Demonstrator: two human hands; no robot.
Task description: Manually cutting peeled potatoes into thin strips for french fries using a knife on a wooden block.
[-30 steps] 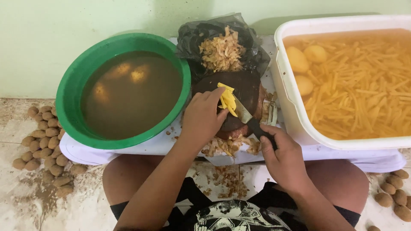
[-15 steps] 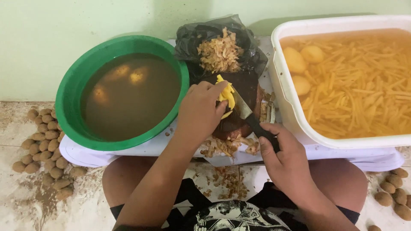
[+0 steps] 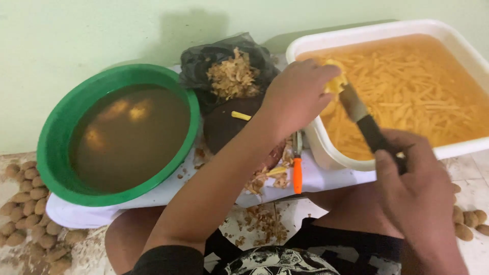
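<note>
I've moved both hands off the dark board [image 3: 234, 127] to the white tub [image 3: 326, 147]: left hand [image 3: 298, 97] grip pinching yellow potato sticks [image 3: 334, 81] over its water, right hand [image 3: 415, 191] grip pressed around knife [image 3: 364, 119] alongside

1. A green basin [image 3: 56, 137] holding murky brown water.
2. A white tub [image 3: 326, 153] of orange-yellow potato strips [image 3: 407, 97].
3. A black bag [image 3: 204, 61] of tan peelings.
4. An orange-handled peeler [image 3: 297, 170].
5. Pale green wall [image 3: 102, 30].
</note>
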